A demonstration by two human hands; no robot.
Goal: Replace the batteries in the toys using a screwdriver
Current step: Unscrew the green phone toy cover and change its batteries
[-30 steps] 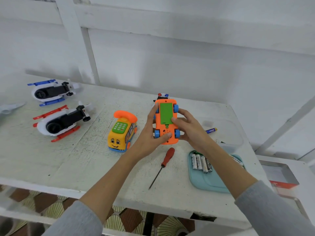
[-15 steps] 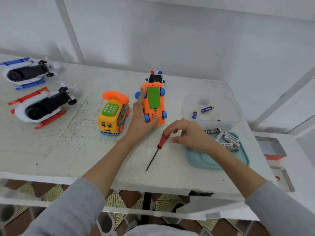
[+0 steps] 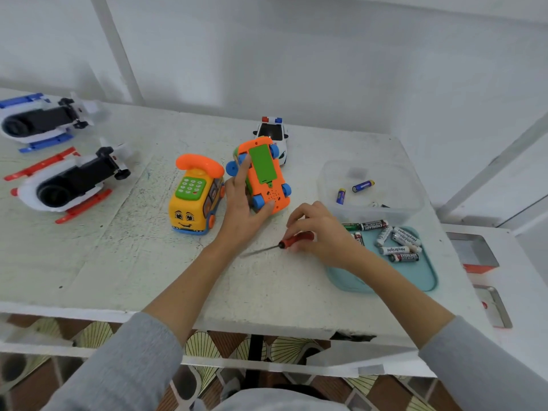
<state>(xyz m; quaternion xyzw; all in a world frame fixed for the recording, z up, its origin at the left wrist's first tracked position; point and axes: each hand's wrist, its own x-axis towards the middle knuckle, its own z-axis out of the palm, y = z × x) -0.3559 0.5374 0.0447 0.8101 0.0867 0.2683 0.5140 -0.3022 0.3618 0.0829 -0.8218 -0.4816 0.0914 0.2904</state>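
A: Orange plastic is seen at the centre of the worktop [image 3: 118, 262]: the orange toy [image 3: 264, 176] is turned underside up, with its green battery cover [image 3: 262, 167] and blue wheels showing. By which hand is it held?

B: It is gripped by the left hand [image 3: 241, 209]; the thumb is pressed against the near end and a finger is laid along the left side by the cover. The toy is tilted, with its far end raised.

A: And the screwdriver [image 3: 284, 243]?

B: It is lying on the worktop just in front of the toy, with its thin shaft pointing left. Its red handle is pinched by the curled fingers [image 3: 296, 221] of the right hand [image 3: 321, 235].

A: Where are the batteries found?

B: Several batteries [image 3: 394, 241] are scattered on a teal tray [image 3: 415, 280] to the right, partly covered by the right wrist. Two blue batteries [image 3: 353, 189] are seen in a clear container [image 3: 370, 188] just behind it.

A: What else is laid out?

B: A yellow telephone toy [image 3: 194, 194] is standing just left of the held toy, a police car [image 3: 272, 134] is behind it, and two helicopters, red-trimmed [image 3: 65, 182] and blue-trimmed [image 3: 41, 120], are placed far left.
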